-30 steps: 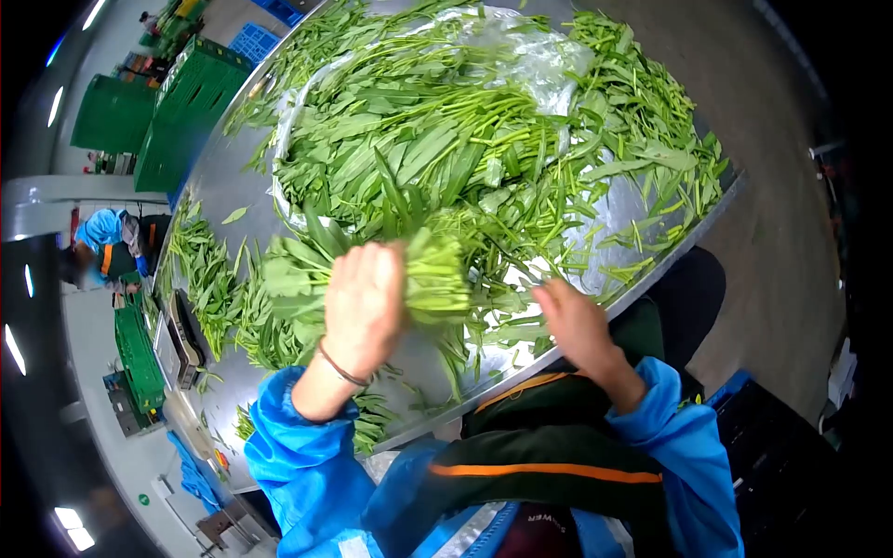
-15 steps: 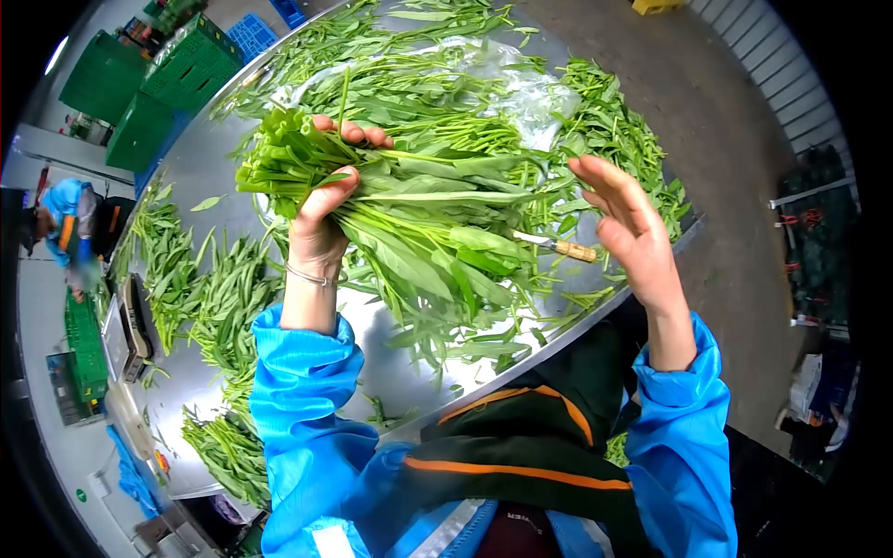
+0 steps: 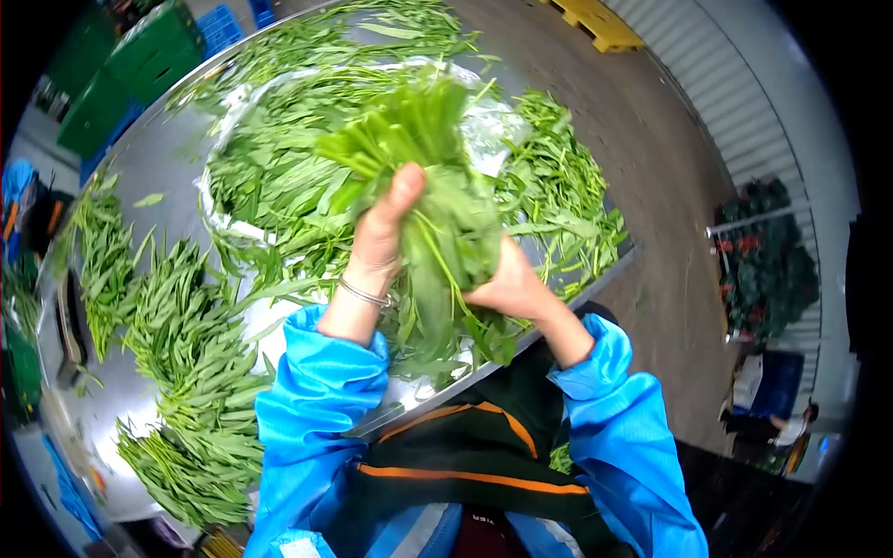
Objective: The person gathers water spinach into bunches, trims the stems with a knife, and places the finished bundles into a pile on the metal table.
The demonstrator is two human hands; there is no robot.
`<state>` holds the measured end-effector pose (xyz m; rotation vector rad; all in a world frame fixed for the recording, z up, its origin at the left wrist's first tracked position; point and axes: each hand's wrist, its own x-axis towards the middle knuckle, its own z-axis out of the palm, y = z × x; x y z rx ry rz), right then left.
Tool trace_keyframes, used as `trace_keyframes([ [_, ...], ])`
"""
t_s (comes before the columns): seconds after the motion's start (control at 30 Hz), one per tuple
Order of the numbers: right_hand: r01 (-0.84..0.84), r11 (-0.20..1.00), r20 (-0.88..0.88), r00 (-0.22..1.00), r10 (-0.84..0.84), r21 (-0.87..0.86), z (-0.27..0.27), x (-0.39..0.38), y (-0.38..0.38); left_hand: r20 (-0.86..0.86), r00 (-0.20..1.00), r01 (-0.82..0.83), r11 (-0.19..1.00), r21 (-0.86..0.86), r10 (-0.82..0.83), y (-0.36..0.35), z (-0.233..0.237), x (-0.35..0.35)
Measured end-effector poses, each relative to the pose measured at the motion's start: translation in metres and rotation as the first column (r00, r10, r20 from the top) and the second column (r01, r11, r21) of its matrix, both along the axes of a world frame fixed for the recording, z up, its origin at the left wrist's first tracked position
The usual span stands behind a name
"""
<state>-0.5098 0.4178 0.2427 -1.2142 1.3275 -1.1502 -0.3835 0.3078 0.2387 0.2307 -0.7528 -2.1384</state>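
A thick bunch of water spinach (image 3: pixel 446 214) is held up over the metal table, its pale cut stems pointing up and away, somewhat blurred. My left hand (image 3: pixel 383 223) grips it below the stem ends, thumb across the front and the other fingers hidden behind. Lower down, my right hand (image 3: pixel 513 282) clasps the leafy part from the right side, with most of its fingers out of sight under the leaves. Behind the bunch, a large heap of the same greens (image 3: pixel 288 167) lies on a clear plastic sheet (image 3: pixel 491 130).
The metal table (image 3: pixel 172 219) carries rows of greens on the left (image 3: pixel 191 325) and another pile on the right (image 3: pixel 567 177). Green crates (image 3: pixel 153 51) stand beyond its far left edge. A yellow pallet (image 3: pixel 600 23) lies on the floor. At far left, another person is partly visible.
My right hand has moved left from open air onto the leaves. The bunch has swung from lying sideways to stems up. The wooden-handled knife seen earlier no longer shows.
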Motion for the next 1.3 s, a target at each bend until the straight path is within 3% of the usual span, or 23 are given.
trace_keyframes([
  [0.1, 0.198, 0.979, -0.272, 0.946, -0.179, 0.045, 0.015, -0.023, 0.009, 0.433, 0.859, 0.412, 0.871, -0.268, -0.273, -0.019, -0.074, 0.019],
  [0.13, 0.230, 0.972, -0.278, 0.938, -0.209, 0.044, 0.017, -0.024, 0.009, 0.425, 0.878, 0.381, 0.860, -0.339, -0.221, 0.003, -0.021, 0.028],
  [0.17, 0.218, 0.970, -0.265, 0.947, -0.183, 0.108, 0.019, -0.024, 0.010, 0.470, 0.865, 0.384, 0.834, -0.395, -0.176, 0.013, -0.025, 0.022],
  [0.2, 0.087, 0.982, -0.259, 0.965, -0.042, 0.166, 0.020, -0.027, 0.012, 0.361, 0.889, 0.353, 0.924, -0.146, -0.282, 0.026, -0.029, 0.014],
  [0.27, -0.076, 0.991, -0.350, 0.930, 0.109, 0.109, 0.015, -0.024, 0.018, 0.229, 0.951, 0.222, 0.974, -0.036, -0.208, 0.039, -0.040, -0.005],
  [0.33, -0.077, 0.997, -0.667, 0.741, 0.078, 0.031, 0.008, -0.017, 0.017, 0.095, 0.970, 0.214, 0.972, 0.099, -0.224, 0.051, -0.044, -0.019],
  [0.37, -0.052, 0.999, -0.688, 0.725, 0.030, -0.010, 0.001, -0.018, 0.014, 0.094, 0.982, 0.165, 0.986, 0.019, -0.166, 0.056, -0.039, -0.020],
  [0.4, -0.024, 0.998, -0.706, 0.708, -0.019, -0.052, -0.006, -0.018, 0.012, 0.231, 0.920, 0.251, 0.928, 0.275, -0.318, 0.058, -0.017, -0.006],
  [0.47, 0.128, 0.987, -0.382, 0.911, -0.157, -0.100, -0.011, -0.011, 0.012, 0.147, 0.987, -0.053, 0.996, -0.066, 0.063, 0.050, -0.039, -0.010],
  [0.57, 0.244, 0.935, -0.406, 0.851, -0.334, -0.257, -0.005, -0.017, 0.020, 0.132, 0.914, -0.405, 0.853, 0.329, 0.383, 0.028, -0.050, 0.016],
  [0.6, 0.226, 0.918, -0.242, 0.919, -0.312, -0.325, -0.002, -0.026, 0.024, 0.171, 0.921, -0.390, 0.834, 0.391, 0.351, 0.017, -0.045, 0.044],
  [0.63, 0.205, 0.909, -0.389, 0.853, -0.348, -0.363, 0.009, -0.031, 0.030, 0.247, 0.881, -0.470, 0.809, 0.354, 0.404, 0.003, -0.083, 0.067],
  [0.67, 0.242, 0.879, -0.266, 0.890, -0.369, -0.410, 0.014, -0.036, 0.035, 0.206, 0.863, -0.505, 0.780, 0.369, 0.462, -0.009, -0.108, 0.094],
  [0.73, 0.236, 0.865, -0.263, 0.888, -0.376, -0.442, 0.012, -0.042, 0.046, 0.296, 0.790, -0.614, 0.697, 0.372, 0.537, -0.010, -0.109, 0.125],
  [0.8, 0.162, 0.987, -0.496, 0.856, -0.144, -0.005, -0.014, -0.062, 0.058, 0.361, 0.783, -0.617, 0.702, 0.354, 0.506, 0.001, -0.104, 0.130],
  [0.87, 0.019, 0.906, -0.672, 0.677, 0.300, 0.424, -0.024, -0.068, 0.055, 0.434, 0.771, -0.618, 0.714, 0.329, 0.466, 0.005, -0.114, 0.128],
  [0.93, -0.050, 0.973, -0.823, 0.526, 0.217, 0.225, -0.024, -0.056, 0.056, 0.510, 0.749, -0.621, 0.716, 0.318, 0.422, 0.015, -0.108, 0.129],
  [1.0, -0.082, 0.994, -0.771, 0.627, 0.111, 0.076, -0.009, -0.039, 0.057, 0.626, 0.678, -0.506, 0.863, 0.017, 0.385, 0.034, -0.115, 0.143],
  [1.07, -0.053, 0.873, -0.789, 0.404, 0.463, 0.485, -0.055, -0.082, 0.071, 0.727, 0.598, -0.392, 0.914, -0.102, 0.338, 0.042, -0.123, 0.131],
  [1.1, -0.076, 0.908, -0.822, 0.399, 0.406, 0.412, -0.072, -0.093, 0.070, 0.684, 0.629, -0.400, 0.908, -0.122, 0.369, 0.049, -0.134, 0.120],
  [1.13, -0.017, 0.918, -0.762, 0.552, 0.338, 0.395, -0.031, -0.059, 0.053, 0.759, 0.546, -0.282, 0.931, -0.232, 0.355, 0.047, -0.126, 0.118],
  [1.2, 0.029, 0.919, -0.798, 0.506, 0.327, 0.394, -0.008, -0.049, 0.053, 0.576, 0.783, -0.220, 0.971, -0.098, 0.236, 0.051, -0.119, 0.114],
  [1.3, -0.046, 0.958, -0.842, 0.466, 0.272, 0.284, 0.017, -0.043, 0.057, 0.567, 0.768, -0.131, 0.940, -0.314, 0.297, 0.059, -0.093, 0.093],
])
